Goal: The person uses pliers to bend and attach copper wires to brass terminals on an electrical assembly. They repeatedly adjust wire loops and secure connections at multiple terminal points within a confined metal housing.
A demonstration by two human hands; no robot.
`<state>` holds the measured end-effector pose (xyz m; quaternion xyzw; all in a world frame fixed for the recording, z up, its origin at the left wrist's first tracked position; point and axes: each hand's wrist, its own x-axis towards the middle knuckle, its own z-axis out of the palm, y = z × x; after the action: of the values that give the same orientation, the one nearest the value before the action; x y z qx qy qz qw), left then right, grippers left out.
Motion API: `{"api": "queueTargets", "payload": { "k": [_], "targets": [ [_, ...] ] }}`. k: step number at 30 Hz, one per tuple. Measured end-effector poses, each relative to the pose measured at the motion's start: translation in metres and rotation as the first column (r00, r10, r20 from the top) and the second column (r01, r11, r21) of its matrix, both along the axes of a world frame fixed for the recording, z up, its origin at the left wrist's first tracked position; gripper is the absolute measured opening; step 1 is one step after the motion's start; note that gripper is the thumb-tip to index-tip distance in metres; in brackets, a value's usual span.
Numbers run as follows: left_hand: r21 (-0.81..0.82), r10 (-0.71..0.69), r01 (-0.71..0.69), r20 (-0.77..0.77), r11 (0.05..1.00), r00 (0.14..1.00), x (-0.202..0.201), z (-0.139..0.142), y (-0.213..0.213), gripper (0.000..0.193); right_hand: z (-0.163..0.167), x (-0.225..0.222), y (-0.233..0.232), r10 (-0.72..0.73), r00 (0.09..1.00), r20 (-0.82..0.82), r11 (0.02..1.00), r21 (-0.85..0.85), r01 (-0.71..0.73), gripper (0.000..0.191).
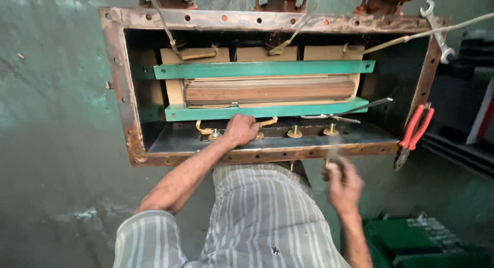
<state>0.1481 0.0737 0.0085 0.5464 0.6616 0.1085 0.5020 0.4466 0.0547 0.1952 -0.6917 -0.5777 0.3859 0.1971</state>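
The person leans over a rusty rectangular steel tank (pixel 123 93) with bolt holes along its rim. Inside it sits a core of stacked brown laminations (pixel 267 90) clamped between two green metal bars (pixel 262 69). The left hand (pixel 240 130) is inside the tank, below the lower green bar, curled closed over one of the brass studs with nuts (pixel 295 131) that stand in a row along the tank's dark near ledge. The right hand (pixel 342 184) is outside the tank, just below its near rim; it is blurred, fingers half curled, and whether it holds anything I cannot tell. Red-handled pliers (pixel 414 134) hang on the tank's right rim. A silver open-ended spanner (pixel 437 31) lies on the tank's upper right corner.
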Motion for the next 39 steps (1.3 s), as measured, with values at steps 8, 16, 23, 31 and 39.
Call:
{"api": "queueTargets", "payload": {
  "k": [8, 16, 23, 31, 39],
  "targets": [
    [-0.184, 0.057, 0.031, 0.456, 0.982, 0.888, -0.027, -0.02, -0.017, 0.036, -0.06, -0.094, 0.064, 0.565, 0.777, 0.277, 0.799, 0.049, -0.599, 0.037],
    [-0.107, -0.069, 0.088, 0.171, 0.99, 0.983, -0.01, -0.005, -0.004, 0.04, -0.091, -0.132, 0.092, 0.699, 0.603, 0.385, 0.713, -0.443, -0.544, 0.025],
    [0.472, -0.102, -0.162, 0.486, 0.866, 0.868, 0.035, 0.073, 0.038, 0.034, -0.12, -0.121, 0.072, 0.693, 0.531, 0.488, 0.718, -0.403, -0.567, 0.025],
    [0.314, 0.399, -0.443, 0.195, 0.84, 0.896, -0.055, 0.018, 0.019, 0.023, -0.124, -0.117, 0.086, 0.713, 0.524, 0.466, 0.693, -0.356, -0.626, 0.026],
    [-0.168, 0.223, -0.198, 0.15, 0.966, 0.963, -0.051, -0.003, -0.041, 0.038, -0.093, -0.169, 0.055, 0.787, 0.477, 0.39, 0.616, -0.493, -0.614, 0.021]
  ]
}}
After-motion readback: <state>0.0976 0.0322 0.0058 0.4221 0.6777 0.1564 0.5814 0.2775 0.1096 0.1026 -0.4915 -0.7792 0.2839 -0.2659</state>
